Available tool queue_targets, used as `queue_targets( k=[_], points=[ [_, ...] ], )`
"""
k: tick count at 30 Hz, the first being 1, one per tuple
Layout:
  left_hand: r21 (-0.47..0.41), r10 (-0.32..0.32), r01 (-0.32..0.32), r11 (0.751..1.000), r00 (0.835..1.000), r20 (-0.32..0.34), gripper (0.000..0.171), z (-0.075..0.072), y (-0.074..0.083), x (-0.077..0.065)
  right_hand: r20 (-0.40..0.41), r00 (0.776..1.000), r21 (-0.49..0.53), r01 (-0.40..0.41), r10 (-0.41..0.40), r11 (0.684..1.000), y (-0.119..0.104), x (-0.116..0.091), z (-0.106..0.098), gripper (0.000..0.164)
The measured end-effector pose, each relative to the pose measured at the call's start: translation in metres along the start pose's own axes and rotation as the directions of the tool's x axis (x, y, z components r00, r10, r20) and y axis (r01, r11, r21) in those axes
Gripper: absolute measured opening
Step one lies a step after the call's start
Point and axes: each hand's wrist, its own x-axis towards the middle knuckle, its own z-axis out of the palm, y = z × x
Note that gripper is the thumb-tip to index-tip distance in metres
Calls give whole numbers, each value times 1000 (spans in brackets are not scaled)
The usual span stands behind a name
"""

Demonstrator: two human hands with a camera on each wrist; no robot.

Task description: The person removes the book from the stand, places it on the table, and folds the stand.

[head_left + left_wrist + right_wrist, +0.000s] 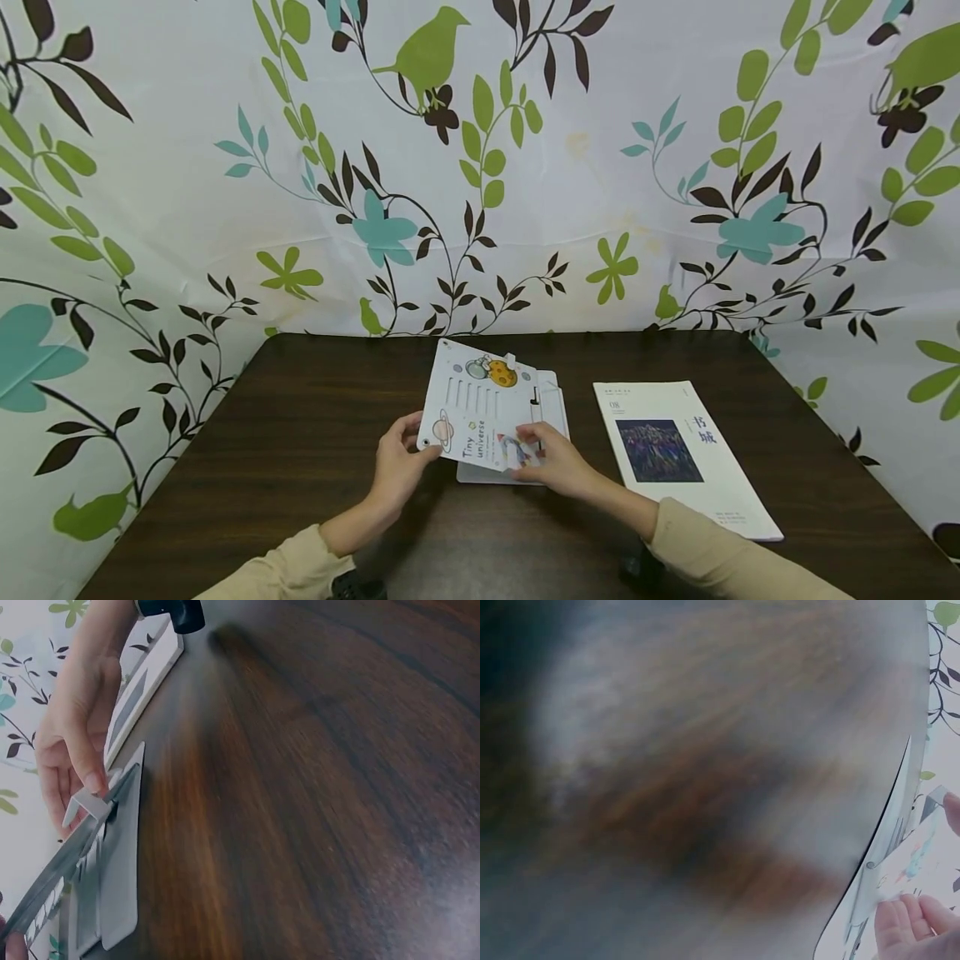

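Note:
A white folding book stand [480, 408] is partly opened above the table, its printed panel tilted over a plain base plate [489, 475]. The panel carries planets, a rocket and the words "Tiny universe". My left hand [399, 462] pinches its near left corner between thumb and fingers. At the near right edge, by the rocket, my right hand [553, 457] grips the stand. In the left wrist view, the right thumb rests by a white hooked clip [90, 802] on the panel's edge, and the plates form a narrow angle. Much of the right wrist view is blurred.
A white book [675, 508] with a dark picture on its cover lies flat to the right of the stand. The dark wooden table [315, 433] reaches back to a hanging cloth [525, 183] printed with leaves and birds.

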Motion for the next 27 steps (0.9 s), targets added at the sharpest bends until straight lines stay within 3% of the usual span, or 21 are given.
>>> queue_targets(
  k=[8,27],
  points=[
    [11,-32,32,999,999,18,52,-6,-13,0,33,998,-20,-59,60,998,-7,3,3,59],
    [71,-112,107,992,992,61,52,-9,-37,0,27,998,-92,-52,54,994,-6,5,9,59]
  ],
)
